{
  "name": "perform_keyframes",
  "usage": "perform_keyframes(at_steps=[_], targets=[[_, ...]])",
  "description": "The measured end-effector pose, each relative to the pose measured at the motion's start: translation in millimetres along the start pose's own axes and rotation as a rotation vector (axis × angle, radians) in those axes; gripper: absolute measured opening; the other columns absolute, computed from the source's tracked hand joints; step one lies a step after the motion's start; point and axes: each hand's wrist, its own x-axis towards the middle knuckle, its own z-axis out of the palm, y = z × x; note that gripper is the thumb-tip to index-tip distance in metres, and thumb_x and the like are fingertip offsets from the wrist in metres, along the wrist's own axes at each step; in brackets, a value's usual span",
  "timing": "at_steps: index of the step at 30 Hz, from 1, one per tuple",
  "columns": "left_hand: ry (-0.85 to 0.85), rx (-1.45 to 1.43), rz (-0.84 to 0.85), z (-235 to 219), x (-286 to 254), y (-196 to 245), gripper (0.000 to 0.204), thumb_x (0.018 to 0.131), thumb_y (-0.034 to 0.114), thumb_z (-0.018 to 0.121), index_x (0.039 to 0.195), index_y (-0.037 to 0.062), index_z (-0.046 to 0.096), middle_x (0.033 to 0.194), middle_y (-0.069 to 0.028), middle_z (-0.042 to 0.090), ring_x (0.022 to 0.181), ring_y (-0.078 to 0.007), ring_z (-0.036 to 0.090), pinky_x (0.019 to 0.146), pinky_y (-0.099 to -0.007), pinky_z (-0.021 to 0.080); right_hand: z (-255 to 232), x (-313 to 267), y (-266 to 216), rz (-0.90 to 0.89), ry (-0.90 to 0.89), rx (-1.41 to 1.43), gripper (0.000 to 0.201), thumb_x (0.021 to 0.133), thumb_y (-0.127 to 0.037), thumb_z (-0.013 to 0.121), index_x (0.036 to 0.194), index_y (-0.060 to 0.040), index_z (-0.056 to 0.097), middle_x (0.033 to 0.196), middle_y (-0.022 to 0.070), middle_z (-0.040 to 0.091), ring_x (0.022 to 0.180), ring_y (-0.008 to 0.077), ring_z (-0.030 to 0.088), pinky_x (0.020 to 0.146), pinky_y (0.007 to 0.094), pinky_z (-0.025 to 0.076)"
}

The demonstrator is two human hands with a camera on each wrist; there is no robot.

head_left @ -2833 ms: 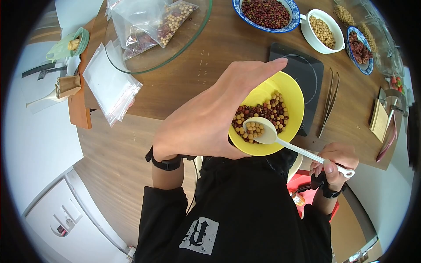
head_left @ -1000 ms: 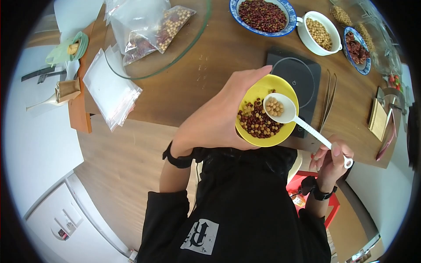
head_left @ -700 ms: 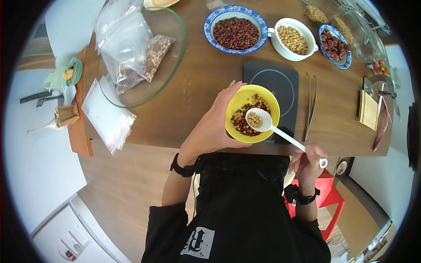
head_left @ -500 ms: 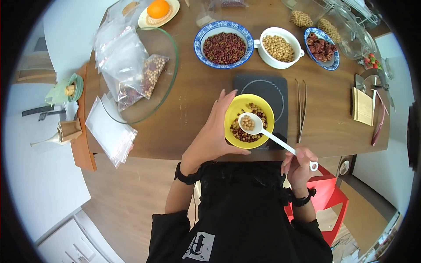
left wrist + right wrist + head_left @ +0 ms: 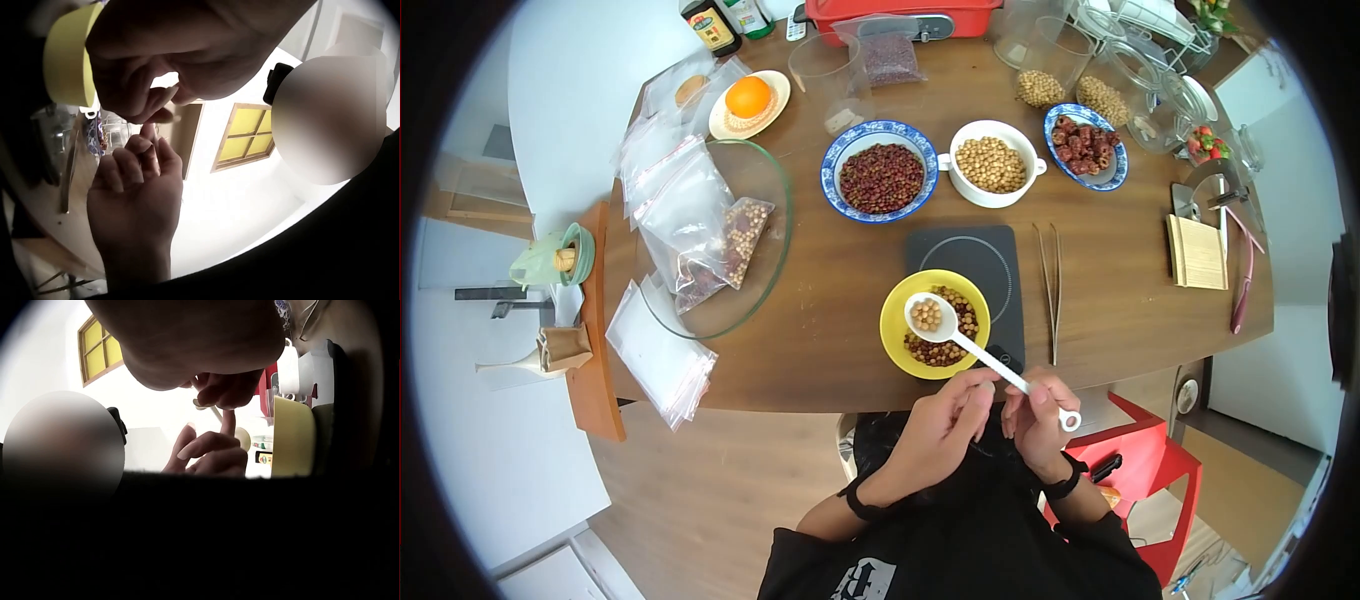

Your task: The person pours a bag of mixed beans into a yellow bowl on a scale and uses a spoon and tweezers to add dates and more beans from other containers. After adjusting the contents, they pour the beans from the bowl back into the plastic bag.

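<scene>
A white spoon (image 5: pixel 1005 372) with several pale soybeans in its bowl hovers over the yellow bowl (image 5: pixel 887 340). My right hand (image 5: pixel 1040 425) pinches the spoon near the ringed end of its handle. The yellow bowl, with dark red beans and soybeans in it, stands on the left part of the black induction cooker (image 5: pixel 1000 290). My left hand (image 5: pixel 940 435) is off the bowl, its fingers loosely bent beside the spoon handle. In the right wrist view the left hand (image 5: pixel 212 450) stretches its index finger up to the right hand's fingers.
Behind stand a blue-rimmed bowl (image 5: pixel 828 180) of red beans, a white pot (image 5: pixel 990 197) of soybeans and a dish (image 5: pixel 1112 180) of dark dried fruit. Tongs (image 5: pixel 1050 300) lie right of the cooker. A glass bowl (image 5: pixel 775 270) with plastic bags is at left.
My left hand has let go of the yellow bowl, which now stands on the cooker, and has come toward my right hand. The spoon stays over the bowl. The head view takes in more table.
</scene>
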Motion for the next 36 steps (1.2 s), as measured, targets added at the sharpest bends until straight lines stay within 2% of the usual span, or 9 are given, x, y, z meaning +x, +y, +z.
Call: perform_keyframes(at_steps=[8, 10, 13, 17, 20, 27, 32, 34, 36], targets=[[0.025, -0.218, -0.082, 7, 13, -11, 0.039, 0.111, 0.029, 0.039, 0.112, 0.0010, 0.066, 0.066, 0.0070, 0.042, 0.057, -0.0012, 0.034, 0.054, -0.0205, 0.029, 1, -9, 1, 0.014, -0.120, -0.158, 0.029, 0.105, -0.022, 0.051, 0.097, 0.0030, 0.064, 0.078, 0.0082, 0.061, 0.055, 0.0092, 0.053, 0.048, 0.0218, 0.040], [0.062, -0.227, -0.071, 5, 14, -13, 0.039, 0.111, 0.030, 0.040, 0.108, 0.0010, 0.066, 0.064, 0.0076, 0.041, 0.057, -0.0006, 0.032, 0.052, -0.0206, 0.028, -4, -7, 0, 0.066, -0.137, -0.103, 0.020, 0.100, -0.017, 0.063, 0.102, 0.0028, 0.064, 0.080, 0.0078, 0.063, 0.058, 0.0100, 0.058, 0.051, 0.0220, 0.044], [0.082, -0.219, -0.040, -6, 12, -16, 0.040, 0.111, 0.030, 0.040, 0.102, 0.0010, 0.065, 0.063, 0.0064, 0.041, 0.056, -0.0016, 0.033, 0.052, -0.0207, 0.028, -20, 16, -32, 0.015, -0.507, -0.687, 0.035, 0.081, -0.006, 0.082, 0.112, -0.0020, 0.068, 0.084, 0.0047, 0.070, 0.067, 0.0108, 0.067, 0.060, 0.0246, 0.054], [0.097, -0.206, -0.051, -20, 7, -16, 0.039, 0.110, 0.030, 0.041, 0.097, 0.0015, 0.064, 0.062, 0.0051, 0.041, 0.055, -0.0026, 0.034, 0.053, -0.0206, 0.028, -68, 44, -20, -0.070, 0.086, -1.029, 0.026, 0.090, -0.016, 0.075, 0.109, -0.0001, 0.066, 0.085, 0.0130, 0.071, 0.069, 0.0212, 0.069, 0.064, 0.0338, 0.056], [0.086, -0.179, -0.043, -27, 0, -15, 0.037, 0.110, 0.029, 0.043, 0.094, 0.0017, 0.063, 0.062, 0.0047, 0.042, 0.054, -0.0026, 0.035, 0.052, -0.0207, 0.029, -64, 81, -15, -0.134, 0.208, -1.367, 0.035, 0.092, -0.024, 0.074, 0.114, 0.0010, 0.062, 0.092, 0.0164, 0.067, 0.072, 0.0287, 0.066, 0.066, 0.0402, 0.054], [-0.065, 0.021, -0.053, -55, -23, -11, 0.038, 0.108, 0.029, 0.048, 0.081, 0.0037, 0.059, 0.054, 0.0042, 0.043, 0.049, -0.0048, 0.037, 0.049, -0.0238, 0.029, -70, 100, 3, -0.131, 0.102, -1.547, 0.024, 0.098, -0.020, 0.063, 0.103, 0.0016, 0.054, 0.096, 0.0254, 0.064, 0.084, 0.0489, 0.062, 0.068, 0.0519, 0.051], [-0.112, 0.014, -0.065, -74, -30, -9, 0.038, 0.107, 0.028, 0.048, 0.079, 0.0042, 0.059, 0.054, 0.0024, 0.045, 0.049, -0.0068, 0.040, 0.049, -0.0256, 0.031, -66, 83, -36, 0.137, 0.134, -1.322, 0.025, 0.100, -0.013, 0.059, 0.118, 0.0003, 0.049, 0.092, 0.0238, 0.068, 0.084, 0.0435, 0.069, 0.066, 0.0458, 0.053], [-0.152, 0.070, 0.027, -80, -29, -8, 0.037, 0.106, 0.026, 0.048, 0.078, 0.0050, 0.059, 0.054, 0.0008, 0.044, 0.049, -0.0081, 0.041, 0.049, -0.0268, 0.032, -51, 68, -57, -0.208, -0.003, -1.255, 0.028, 0.101, -0.009, 0.057, 0.127, -0.0012, 0.050, 0.086, 0.0188, 0.066, 0.070, 0.0321, 0.066, 0.061, 0.0397, 0.050], [-0.167, 0.093, 0.016, -84, -30, -7, 0.036, 0.106, 0.025, 0.048, 0.076, 0.0054, 0.057, 0.054, -0.0012, 0.045, 0.048, -0.0118, 0.042, 0.049, -0.0282, 0.033, -23, 55, -87, -0.151, -0.081, -1.343, 0.030, 0.101, -0.006, 0.055, 0.131, -0.0022, 0.051, 0.081, 0.0134, 0.061, 0.063, 0.0227, 0.058, 0.059, 0.0338, 0.046]])
